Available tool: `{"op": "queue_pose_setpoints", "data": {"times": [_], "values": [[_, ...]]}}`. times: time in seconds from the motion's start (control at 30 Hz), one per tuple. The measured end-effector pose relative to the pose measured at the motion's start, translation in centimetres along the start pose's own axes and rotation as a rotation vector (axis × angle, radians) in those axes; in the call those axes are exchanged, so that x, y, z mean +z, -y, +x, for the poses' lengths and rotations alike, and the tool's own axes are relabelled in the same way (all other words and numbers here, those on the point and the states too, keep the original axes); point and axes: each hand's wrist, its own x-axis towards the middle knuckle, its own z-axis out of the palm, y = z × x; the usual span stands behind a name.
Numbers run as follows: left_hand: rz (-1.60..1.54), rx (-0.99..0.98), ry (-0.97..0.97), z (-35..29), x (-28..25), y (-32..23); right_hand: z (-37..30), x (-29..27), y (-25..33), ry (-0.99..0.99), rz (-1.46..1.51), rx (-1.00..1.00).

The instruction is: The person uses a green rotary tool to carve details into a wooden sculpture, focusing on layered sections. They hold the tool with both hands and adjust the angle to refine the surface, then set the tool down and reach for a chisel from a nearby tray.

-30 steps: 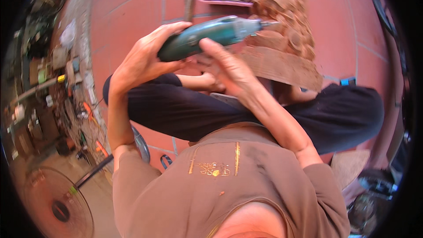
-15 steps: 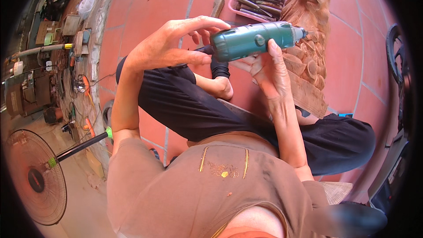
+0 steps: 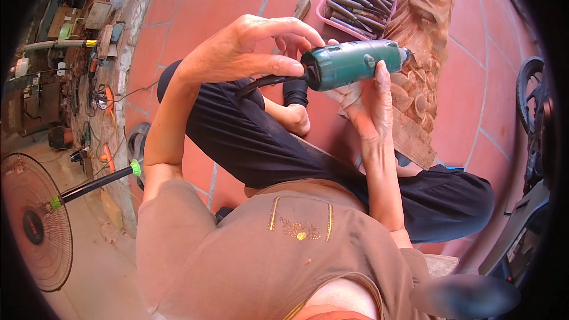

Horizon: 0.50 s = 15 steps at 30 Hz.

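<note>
A green rotary tool (image 3: pixel 347 65) is held up over my lap, its narrow grey tip pointing right. My right hand (image 3: pixel 373 104) grips its body from below, thumb on the near side and fingers mostly hidden behind. At the tool's rear end, my left hand (image 3: pixel 255 50) is spread, thumb and index finger apart. The index fingertip lies by the rear rim, and the thumb is beside the black power cord (image 3: pixel 269 81); whether they touch cannot be told. Past the tool lies a brown wood carving (image 3: pixel 422 29) with wavy and rounded shapes.
A pink basket (image 3: pixel 323 9) of dark-handled tools stands on the red tiles, near a wooden handle (image 3: pixel 302 7). To the left are a fan (image 3: pixel 38 231) and a cluttered wall with cords. A wheel (image 3: pixel 527 92) stands at the far right.
The rotary tool has shifted slightly right and down in view, its rear end turned more toward me, showing more cord. Both hands moved along with it; the left stays spread.
</note>
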Motion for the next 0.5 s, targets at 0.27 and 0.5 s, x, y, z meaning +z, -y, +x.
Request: {"op": "queue_pose_setpoints", "data": {"times": [0.27, 0.5], "values": [[0.085, 0.060, -0.022, 0.05, 0.20, -0.02, -0.22, -0.03, -0.21, 0.026, 0.005, 0.024], [0.080, 0.043, -0.013, 0.11, 0.17, 0.30, -0.55, 0.03, 0.21, 0.033, -0.025, 0.019]]}}
